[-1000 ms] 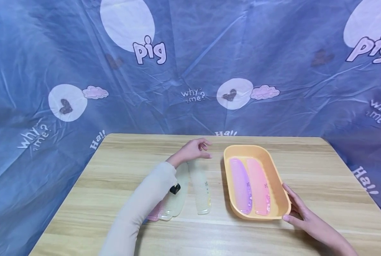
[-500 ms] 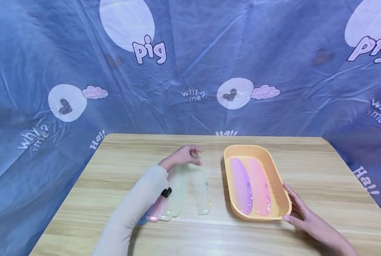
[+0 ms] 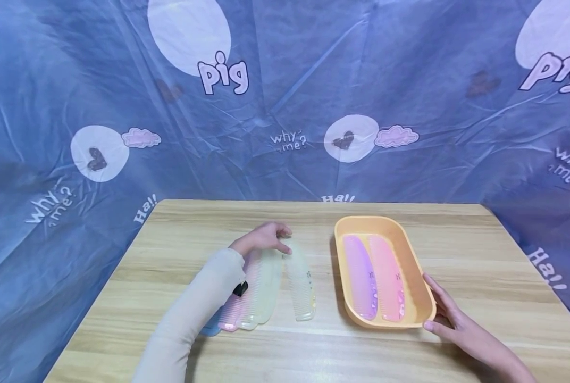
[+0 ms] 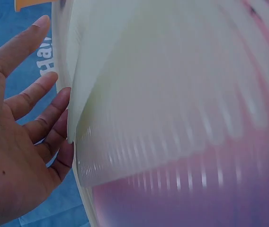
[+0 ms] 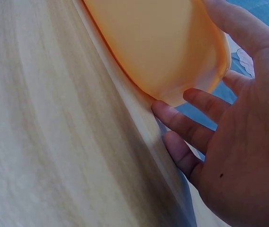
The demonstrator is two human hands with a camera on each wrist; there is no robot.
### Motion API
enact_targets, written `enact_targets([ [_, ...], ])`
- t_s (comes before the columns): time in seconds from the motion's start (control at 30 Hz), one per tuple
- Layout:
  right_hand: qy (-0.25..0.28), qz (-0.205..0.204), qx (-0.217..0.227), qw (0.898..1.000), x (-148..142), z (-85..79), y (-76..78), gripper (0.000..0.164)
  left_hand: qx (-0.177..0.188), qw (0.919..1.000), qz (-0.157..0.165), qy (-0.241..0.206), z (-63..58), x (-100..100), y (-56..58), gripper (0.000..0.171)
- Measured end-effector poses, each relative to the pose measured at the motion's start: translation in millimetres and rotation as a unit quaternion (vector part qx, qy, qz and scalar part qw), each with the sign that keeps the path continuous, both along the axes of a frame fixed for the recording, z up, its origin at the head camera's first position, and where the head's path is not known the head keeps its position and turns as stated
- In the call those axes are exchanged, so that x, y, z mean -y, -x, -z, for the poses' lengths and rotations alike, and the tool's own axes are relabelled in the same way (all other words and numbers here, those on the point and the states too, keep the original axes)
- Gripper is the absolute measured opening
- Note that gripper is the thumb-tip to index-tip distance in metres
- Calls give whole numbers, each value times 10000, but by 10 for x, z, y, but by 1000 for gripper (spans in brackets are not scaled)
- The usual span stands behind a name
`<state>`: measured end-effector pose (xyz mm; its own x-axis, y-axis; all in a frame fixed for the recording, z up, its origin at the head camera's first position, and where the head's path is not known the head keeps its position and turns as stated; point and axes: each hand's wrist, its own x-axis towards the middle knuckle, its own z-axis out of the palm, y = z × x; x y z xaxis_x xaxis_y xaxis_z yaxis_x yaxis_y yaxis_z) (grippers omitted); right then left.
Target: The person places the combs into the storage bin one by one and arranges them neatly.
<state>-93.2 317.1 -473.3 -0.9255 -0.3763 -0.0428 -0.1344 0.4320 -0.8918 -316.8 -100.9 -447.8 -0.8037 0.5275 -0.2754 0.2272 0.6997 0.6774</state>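
Spread and lightly bent, the right hand's (image 3: pixel 450 314) fingers are laid against the near right corner of the orange tray (image 3: pixel 410 272), with the thumb set at its near rim. By the right wrist view the fingers hidden from the head camera are shown, parted at the tray's outer wall; the combs inside are seen only from above. Well to the left of the tray, a blue comb (image 3: pixel 210 328) is partly covered by a white sleeve (image 3: pixel 189 319), and beside it a fanned pink comb (image 3: pixel 234 315) is overlapped by pale green combs (image 3: pixel 269 290). From the left wrist, pale teeth are seen close up, lapped over pink and violet-blue. Nearer the tray, just left of it, a separate pale green comb (image 3: pixel 300 284) is laid flat. Within the tray, a purple comb (image 3: pixel 361 282) is placed left of an inner pink comb (image 3: pixel 385 282). Left of the tray, the left hand (image 3: pixel 264 237) is held at the separate comb's far end, its fingers and thumb apart; whether that comb is touched cannot be told. Beyond the tray, a blue printed cloth (image 3: pixel 285 96) is hung.
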Motion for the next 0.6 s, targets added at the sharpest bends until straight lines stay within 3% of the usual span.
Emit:
enact_targets([
  [0.1, -27, 0, -78, 10000, 5, 6, 0, 84, -100, 9999, 21, 134, 4, 3, 1, 60],
  [0.33, -44, 0, -6, 10000, -8, 28, 4, 84, -679, 9931, 315, 898, 28, 1, 0, 59],
  [0.6, 4, -31, -51, 10000, -25, 41, 6, 84, -756, 9906, 308, 1095, 47, -40, -5, 60],
])
